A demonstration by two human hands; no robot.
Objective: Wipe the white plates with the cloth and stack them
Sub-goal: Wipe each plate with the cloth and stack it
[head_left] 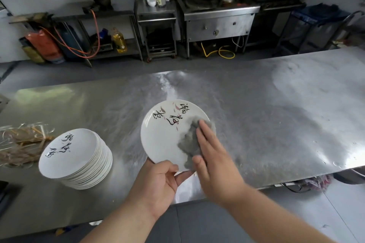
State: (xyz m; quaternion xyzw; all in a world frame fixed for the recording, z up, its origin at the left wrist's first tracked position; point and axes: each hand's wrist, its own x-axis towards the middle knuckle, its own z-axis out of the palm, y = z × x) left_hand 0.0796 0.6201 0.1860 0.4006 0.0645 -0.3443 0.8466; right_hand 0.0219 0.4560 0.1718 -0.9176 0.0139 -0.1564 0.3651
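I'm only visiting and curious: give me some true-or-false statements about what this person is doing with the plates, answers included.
1. The left hand grips the held plate by its near rim. True.
2. The cloth is bright red. False: it is grey.
3. The right hand presses the cloth onto the held plate with straight fingers. True.
4. The stack of plates stands to the right of the held plate. False: it stands to its left.
5. The held plate is blank. False: it bears black writing.

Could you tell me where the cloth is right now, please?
In the head view, the cloth lies centre frame on the right half of the plate, pressed under the right hand, right of the stack.
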